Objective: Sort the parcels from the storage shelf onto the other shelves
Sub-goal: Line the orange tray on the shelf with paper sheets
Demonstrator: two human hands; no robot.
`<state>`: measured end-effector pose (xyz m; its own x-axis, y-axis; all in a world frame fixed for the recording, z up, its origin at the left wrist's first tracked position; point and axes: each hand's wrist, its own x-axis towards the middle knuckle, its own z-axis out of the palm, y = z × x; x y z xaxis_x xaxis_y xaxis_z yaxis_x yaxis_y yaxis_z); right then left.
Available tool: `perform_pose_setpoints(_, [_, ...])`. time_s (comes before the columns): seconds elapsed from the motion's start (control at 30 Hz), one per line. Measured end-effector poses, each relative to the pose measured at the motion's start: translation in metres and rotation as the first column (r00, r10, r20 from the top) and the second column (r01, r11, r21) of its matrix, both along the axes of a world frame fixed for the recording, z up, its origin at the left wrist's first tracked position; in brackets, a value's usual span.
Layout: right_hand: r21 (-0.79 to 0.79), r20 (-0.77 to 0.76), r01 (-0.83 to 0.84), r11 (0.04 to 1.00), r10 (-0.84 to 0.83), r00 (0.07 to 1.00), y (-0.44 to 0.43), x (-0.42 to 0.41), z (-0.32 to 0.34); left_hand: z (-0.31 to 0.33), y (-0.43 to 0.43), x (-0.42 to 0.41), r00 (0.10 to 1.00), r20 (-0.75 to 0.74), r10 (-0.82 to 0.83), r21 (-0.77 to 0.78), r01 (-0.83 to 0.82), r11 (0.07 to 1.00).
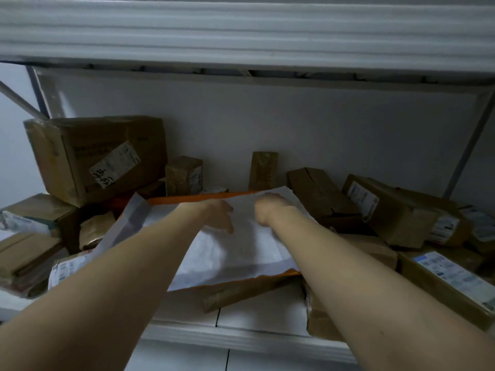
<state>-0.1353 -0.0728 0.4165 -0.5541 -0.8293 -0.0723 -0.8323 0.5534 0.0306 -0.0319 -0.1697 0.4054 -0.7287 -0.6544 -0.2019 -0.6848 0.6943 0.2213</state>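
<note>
**Both hands on the white mailer, centre of frame**

I have my left hand (217, 215) and right hand (267, 210) down on the white mailer (241, 253). It lies mid-frame on the storage shelf (241, 336), on top of an orange envelope (192, 200), with cardboard boxes (396, 210) on either side. Blur keeps me from telling whether either hand grips or merely rests. I judge the mailer light, limp and slick, so it is likely to sag and slide. I would pinch its left and right edges, not the middle, and lift it flat off the envelope.
</note>
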Motion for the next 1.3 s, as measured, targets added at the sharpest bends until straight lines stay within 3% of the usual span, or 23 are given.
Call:
perform_pose_setpoints(0.23, [0.162,-0.151,0.025,0.987,0.0,0.989,-0.037,-0.027,-0.009,0.01,-0.021,-0.044,0.972,0.19,-0.14,0.045,0.134,0.99])
perform_pose_setpoints(0.4, [0.145,-0.032,0.069,0.987,-0.065,0.997,-0.046,-0.046,-0.021,0.014,-0.024,-0.051,0.924,0.313,-0.219,0.068,0.209,0.976])
perform_pose_setpoints(0.67, [0.071,0.073,0.11,0.991,-0.115,0.991,-0.055,-0.052,-0.022,0.012,-0.026,-0.048,0.922,0.307,-0.238,0.108,0.215,0.971])
perform_pose_setpoints(0.87, [-0.026,-0.015,-0.053,0.998,0.053,0.998,-0.08,-0.03,-0.005,0.011,-0.04,-0.024,0.986,0.161,-0.046,0.022,0.043,0.999])
perform_pose_setpoints(1.0, [-0.019,0.115,-0.246,0.969,0.246,0.962,-0.122,-0.001,-0.018,0.009,-0.058,0.004,0.976,0.213,0.046,-0.102,-0.025,0.994])
perform_pose_setpoints(1.13, [-0.008,0.212,-0.332,0.943,0.326,0.921,-0.146,0.024,-0.036,-0.006,-0.078,0.035,0.96,0.262,0.098,-0.079,-0.079,0.994])
perform_pose_setpoints(1.3, [0.24,0.248,-0.303,0.922,0.244,0.938,-0.152,0.029,-0.053,-0.024,-0.091,0.05,0.944,0.299,0.142,0.046,-0.163,0.986])
